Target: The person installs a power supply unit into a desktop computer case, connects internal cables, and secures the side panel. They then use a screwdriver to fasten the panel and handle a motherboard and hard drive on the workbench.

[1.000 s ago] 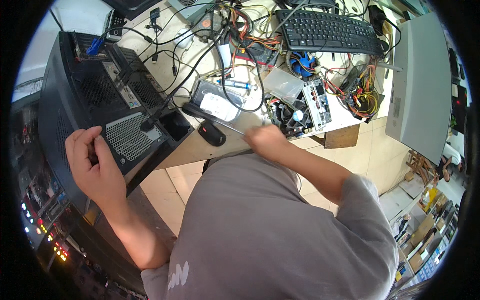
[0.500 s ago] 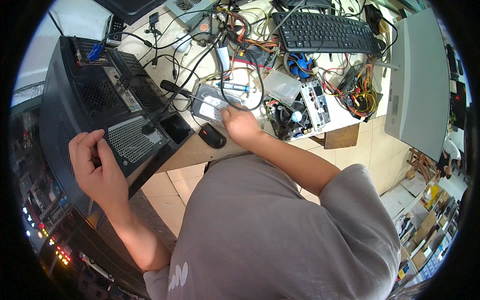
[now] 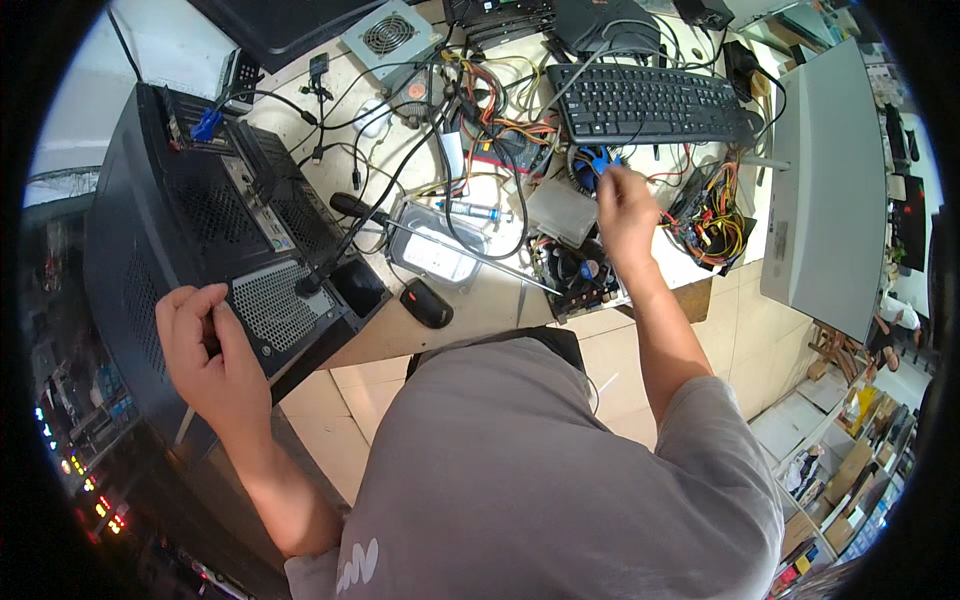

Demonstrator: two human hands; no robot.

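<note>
The person wears a loose grey-brown shirt (image 3: 560, 470), creased in soft folds near the right sleeve (image 3: 715, 425). This and the left sleeve (image 3: 312, 572) are short; both forearms (image 3: 668, 320), left hand (image 3: 212, 350) and right hand (image 3: 628, 215) are bare. Slanted white print (image 3: 358, 563) marks the shirt's left side.

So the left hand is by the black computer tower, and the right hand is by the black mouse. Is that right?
Not quite: the head view shows the right hand by the blue fan, not the black mouse. The left hand is by the black computer tower.
</note>
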